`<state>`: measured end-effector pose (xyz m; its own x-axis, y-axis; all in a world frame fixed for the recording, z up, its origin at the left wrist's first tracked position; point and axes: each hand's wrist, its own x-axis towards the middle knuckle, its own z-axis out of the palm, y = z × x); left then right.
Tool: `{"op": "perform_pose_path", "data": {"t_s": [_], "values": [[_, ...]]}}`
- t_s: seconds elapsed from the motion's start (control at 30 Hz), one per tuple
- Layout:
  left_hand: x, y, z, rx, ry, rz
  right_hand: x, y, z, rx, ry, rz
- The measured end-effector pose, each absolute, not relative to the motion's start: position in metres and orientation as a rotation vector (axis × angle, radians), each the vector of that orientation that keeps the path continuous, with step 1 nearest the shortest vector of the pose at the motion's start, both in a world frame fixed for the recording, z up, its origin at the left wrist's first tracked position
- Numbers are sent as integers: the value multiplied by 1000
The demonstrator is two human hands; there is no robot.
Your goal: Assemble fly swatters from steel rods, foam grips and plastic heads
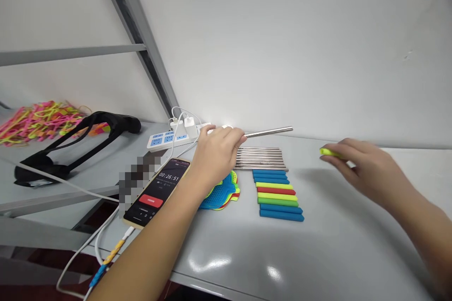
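Left forearm (158, 235) comes nearest the camera, crossing the front edge of the grey table (233, 240), which gives wide room between the coloured tubes (278, 197) and the right hand (367, 164). Left hand (219, 155) bends beside the lined-up metal rods (261, 158), fingers seemingly closed around a single rod (270, 131); right hand, slightly blurred, pinches a yellow tube (328, 152) above the table.

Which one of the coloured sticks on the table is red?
It's the slim red pointed stick, with a slim yellow stick just behind it and another just in front. The rest are yellow, green or blue.
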<state>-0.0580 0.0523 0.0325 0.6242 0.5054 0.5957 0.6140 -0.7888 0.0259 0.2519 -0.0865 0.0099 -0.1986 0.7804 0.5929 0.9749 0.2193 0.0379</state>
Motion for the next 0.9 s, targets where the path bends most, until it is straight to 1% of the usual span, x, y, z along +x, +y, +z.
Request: {"op": "perform_pose_path", "data": {"t_s": [0.13, 0.2, 0.3, 0.37, 0.57, 0.9], "values": [[-48, 44, 24, -2678, -886, -827, 182, -97, 0, -1416, -2322, -397], [-46, 42, 22, -2683, -884, -806, 153, -105, -5, -1348, -2441, -232], [-44, 41, 20, -2693, -885, -803, 128, -114, -13, -1364, -2562, -89], [-43, 40, 19, -2702, -885, -811, 124, -117, -18, -1392, -2613, -102], [-39, 35, 16, -2737, -863, -792, 130, -115, -33, -1403, -2655, -318], [-37, 35, 12, -2798, -921, -702, 130, -109, -39, -1362, -2576, -406]]}}
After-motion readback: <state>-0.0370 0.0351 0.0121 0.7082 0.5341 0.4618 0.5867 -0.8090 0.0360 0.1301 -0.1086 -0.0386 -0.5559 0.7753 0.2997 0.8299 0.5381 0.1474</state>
